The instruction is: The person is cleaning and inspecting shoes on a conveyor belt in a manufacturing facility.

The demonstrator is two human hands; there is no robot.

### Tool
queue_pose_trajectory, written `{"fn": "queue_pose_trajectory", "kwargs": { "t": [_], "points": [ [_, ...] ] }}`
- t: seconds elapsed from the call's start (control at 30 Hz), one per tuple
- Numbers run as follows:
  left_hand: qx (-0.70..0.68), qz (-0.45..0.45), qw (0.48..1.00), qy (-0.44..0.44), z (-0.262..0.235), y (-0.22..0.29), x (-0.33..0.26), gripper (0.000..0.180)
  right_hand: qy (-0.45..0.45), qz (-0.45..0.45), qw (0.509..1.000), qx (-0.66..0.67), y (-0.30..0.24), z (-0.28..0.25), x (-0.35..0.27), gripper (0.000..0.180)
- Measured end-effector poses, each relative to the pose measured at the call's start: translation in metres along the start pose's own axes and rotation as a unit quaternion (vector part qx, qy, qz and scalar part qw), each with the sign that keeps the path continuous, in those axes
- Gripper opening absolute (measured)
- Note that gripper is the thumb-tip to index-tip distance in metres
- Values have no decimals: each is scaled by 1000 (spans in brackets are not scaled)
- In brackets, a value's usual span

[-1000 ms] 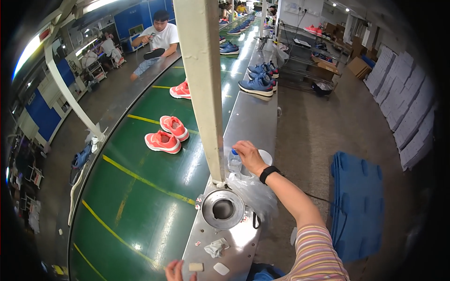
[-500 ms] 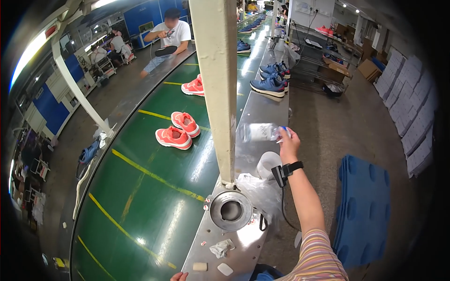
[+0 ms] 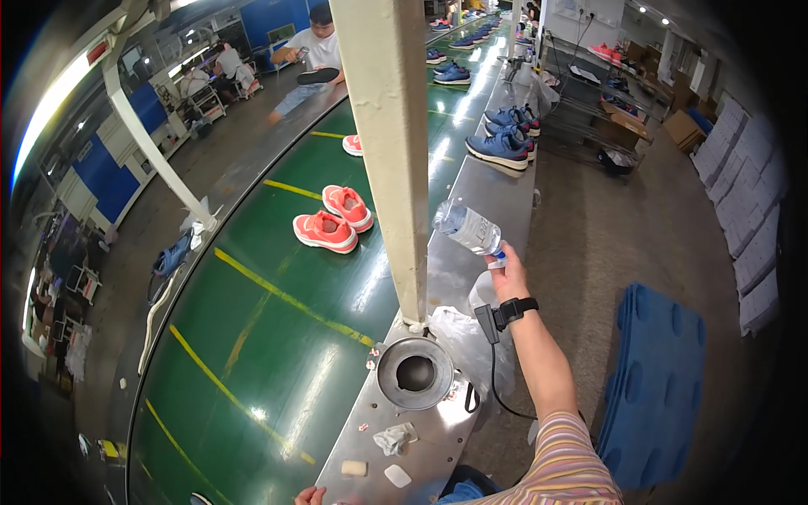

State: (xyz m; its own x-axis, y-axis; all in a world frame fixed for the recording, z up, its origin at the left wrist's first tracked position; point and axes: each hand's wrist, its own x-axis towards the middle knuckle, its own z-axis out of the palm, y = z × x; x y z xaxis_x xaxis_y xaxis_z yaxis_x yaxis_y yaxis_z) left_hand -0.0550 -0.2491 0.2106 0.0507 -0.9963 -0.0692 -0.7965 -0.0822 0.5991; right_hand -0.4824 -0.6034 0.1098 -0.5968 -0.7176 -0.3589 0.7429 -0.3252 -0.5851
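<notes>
My right hand [image 3: 508, 276] grips a clear plastic bottle [image 3: 471, 229] at its blue-capped neck. The bottle is tilted, its base pointing up and to the left over the metal ledge [image 3: 454, 273]. Just below that hand stands a white cup-like container [image 3: 481, 290], partly hidden by the wrist. Only some fingers of my left hand [image 3: 310, 496] show at the lower edge, beside the ledge; whether they hold anything is hidden. Near it lie a beige block [image 3: 354, 467], a flat white oval piece [image 3: 397, 476] and a crumpled white cloth [image 3: 395, 438].
A cream post [image 3: 391, 151] rises by the ledge, with a round metal dish [image 3: 390, 375] and plastic bag [image 3: 459, 332] at its foot. Coral shoes [image 3: 326, 231] sit on the green conveyor [image 3: 278, 370]; blue shoes [image 3: 498, 151] stand farther along the ledge. Across the belt sits a person [image 3: 316, 52].
The bottle, earlier level and blurred, has swung to a slant in my right hand. A dark shoe tip has come in at the lower left of the belt. The view has shifted slightly.
</notes>
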Motion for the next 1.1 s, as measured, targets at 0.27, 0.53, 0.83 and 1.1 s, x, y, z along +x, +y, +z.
{"fn": "queue_pose_trajectory", "kwargs": {
  "t": [0.27, 0.53, 0.83, 1.1],
  "points": [
    [47, -66, 995, 51, 2, -8, -27, 46, -230, -426, 641, -596, 21, 31, -19, 36],
    [87, -117, 987, 69, 12, -47, -78, 49, -369, -537, 458, -605, 65, 11, -19, 23],
    [70, -210, 970, 101, 4, -69, -91, 48, -304, -307, 755, -494, -40, 43, -103, 30],
    [163, -102, 981, -25, 42, -85, -91, 63, -440, 249, 691, -516, 75, -113, -395, 22]
  ]
}}
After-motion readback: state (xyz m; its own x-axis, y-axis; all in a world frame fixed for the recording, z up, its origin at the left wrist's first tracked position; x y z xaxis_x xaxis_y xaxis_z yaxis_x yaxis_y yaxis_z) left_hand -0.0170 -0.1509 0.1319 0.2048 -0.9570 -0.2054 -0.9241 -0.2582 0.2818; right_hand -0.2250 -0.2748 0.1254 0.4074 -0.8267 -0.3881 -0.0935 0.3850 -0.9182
